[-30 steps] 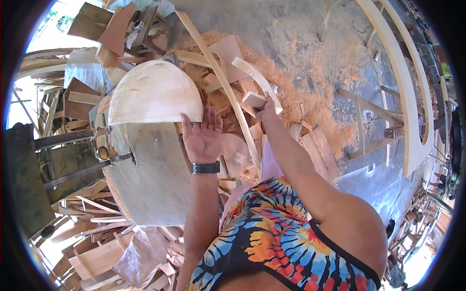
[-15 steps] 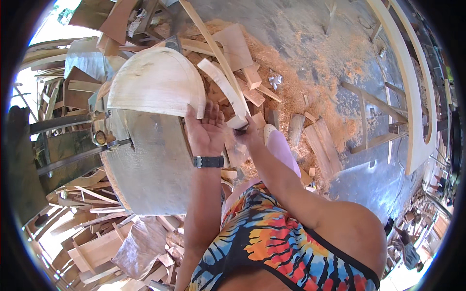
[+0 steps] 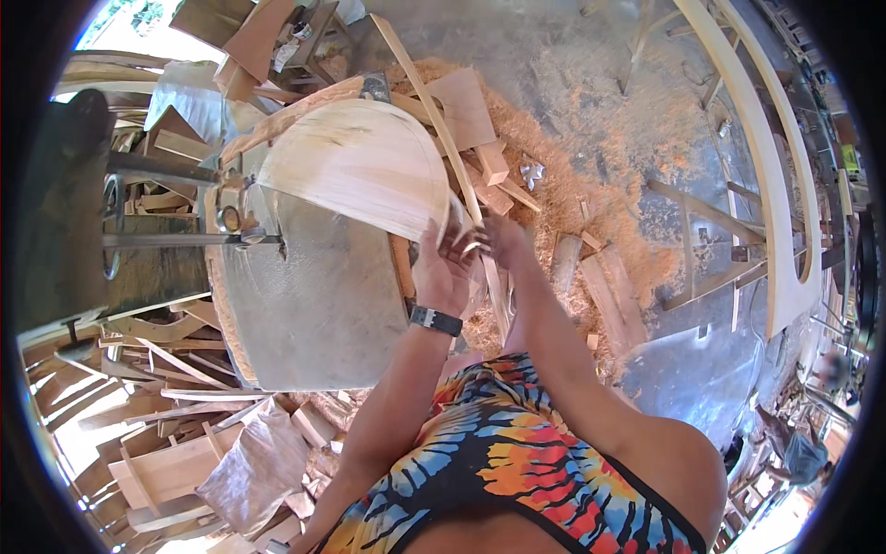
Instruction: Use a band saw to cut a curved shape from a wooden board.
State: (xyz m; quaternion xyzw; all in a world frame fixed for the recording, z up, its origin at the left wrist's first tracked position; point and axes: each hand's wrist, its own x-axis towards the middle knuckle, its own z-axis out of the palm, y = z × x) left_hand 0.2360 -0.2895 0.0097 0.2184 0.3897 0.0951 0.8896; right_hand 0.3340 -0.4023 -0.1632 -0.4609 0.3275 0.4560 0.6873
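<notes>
A pale, half-round wooden board lies on the grey metal machine table. Just by the board's right-hand corner is my left hand, palm turned up, thumb apart from its loosely bent fingers; it wears a dark wristband. My right hand is close beside it, fingers closed and blurred by motion. A pale curved wood strip shows between the board and my right hand, which appears to grip its near end. Where it meets the fingers is hidden. A long thin wooden strip runs behind my right hand.
Metal bars and a dark machine part stand at the left. Wood offcuts and sawdust cover the floor. A long curved wooden frame stands at the right. Scrap wood is piled at lower left.
The view has shifted, so the board and table appear farther right. My hands have come closer together. The curved strip, earlier stretching away from my right hand, is now mostly hidden.
</notes>
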